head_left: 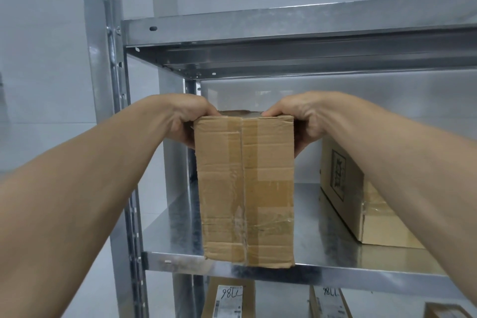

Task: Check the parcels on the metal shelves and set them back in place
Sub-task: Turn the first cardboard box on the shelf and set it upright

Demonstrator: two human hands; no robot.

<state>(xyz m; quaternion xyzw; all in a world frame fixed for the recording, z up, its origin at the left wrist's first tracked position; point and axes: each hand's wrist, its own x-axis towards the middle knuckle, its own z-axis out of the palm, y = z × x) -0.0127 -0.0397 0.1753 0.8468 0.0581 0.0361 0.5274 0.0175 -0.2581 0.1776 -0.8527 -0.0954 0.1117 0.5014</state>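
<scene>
While the left hand (189,119) and right hand (296,121) grip the taped box (246,188) by its top corners, fingers (185,134) curled round its sides, upright at the shelf (335,240) front, mid-frame: best slid straight back, level, clear of the second box (343,183) at right.

Brown taped cardboard parcel (246,188), silvery grey metal shelf (335,270), paler tan box (361,201) with black print
</scene>
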